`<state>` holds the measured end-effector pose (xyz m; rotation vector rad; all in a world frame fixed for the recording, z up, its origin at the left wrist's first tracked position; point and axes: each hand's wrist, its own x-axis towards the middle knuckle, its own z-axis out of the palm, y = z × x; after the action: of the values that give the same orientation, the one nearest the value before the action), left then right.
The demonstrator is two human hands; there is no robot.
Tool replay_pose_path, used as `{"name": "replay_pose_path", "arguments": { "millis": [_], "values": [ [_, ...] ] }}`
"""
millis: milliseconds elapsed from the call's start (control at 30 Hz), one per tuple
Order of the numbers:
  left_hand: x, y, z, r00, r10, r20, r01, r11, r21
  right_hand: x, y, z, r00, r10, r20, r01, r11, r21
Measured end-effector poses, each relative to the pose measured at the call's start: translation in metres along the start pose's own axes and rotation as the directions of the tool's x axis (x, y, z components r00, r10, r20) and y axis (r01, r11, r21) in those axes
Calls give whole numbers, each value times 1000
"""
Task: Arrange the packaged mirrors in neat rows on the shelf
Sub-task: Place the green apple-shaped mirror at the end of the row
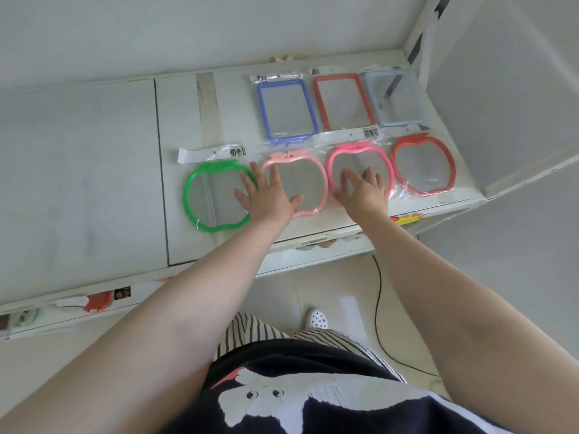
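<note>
— So, what are the hands doing?

— Both lie flat with fingers spread, gripping nothing. The left hand point(266, 195) presses palm-down across the left side of the pale pink mirror point(296, 183), its outer fingers reaching over the edge of the green mirror point(216, 195). The right hand point(360, 191) rests palm-down on the bright pink mirror point(360, 164).

— And the mirrors, where are they?

— All 7 lie flat in clear bags on the white shelf point(94, 183), in 2 rows. The front row has 4 apple-shaped ones: green, pale pink, bright pink, then a red mirror point(423, 164) at the right end. They sit just beside each other, bags touching or overlapping. The back row has 3 rectangular ones: a blue mirror point(286, 109), a red rectangular mirror point(343, 101) and a light blue mirror point(396, 100), close to the right wall of the shelf.

— What about the surroundings?

— The left part of the shelf is bare white board with a dark seam. Below the front edge, a lower shelf point(62, 311) shows some packets I cannot make out. A black cable point(379, 296) runs over the pale tiled floor, beside a white shoe point(317, 318). The person wears striped trousers and a dark top with a white print.
</note>
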<state>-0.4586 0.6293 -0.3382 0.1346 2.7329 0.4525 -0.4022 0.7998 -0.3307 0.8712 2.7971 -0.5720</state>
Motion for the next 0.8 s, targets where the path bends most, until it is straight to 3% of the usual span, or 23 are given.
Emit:
{"name": "replay_pose_path", "arguments": {
  "millis": [333,433,500,567,633,800],
  "values": [
    [-2,6,6,997,-16,-81,19,999,33,4,11,3,998,-65,-12,65,998,-16],
    [-6,13,9,981,94,-168,-86,995,54,13,23,-16,992,-41,-117,49,996,71],
    [-7,25,11,962,229,-149,-215,971,103,29,43,-33,985,21,-170,-9,997,70],
    [-6,37,15,955,292,-58,-284,952,115,45,67,-47,988,104,-114,-99,994,43],
    [-5,45,20,970,240,29,-242,968,60,54,86,-54,991,136,-13,-136,991,14],
    [-5,49,28,984,176,18,-176,982,60,55,92,-44,992,95,80,-94,995,-20]
  ]
}}
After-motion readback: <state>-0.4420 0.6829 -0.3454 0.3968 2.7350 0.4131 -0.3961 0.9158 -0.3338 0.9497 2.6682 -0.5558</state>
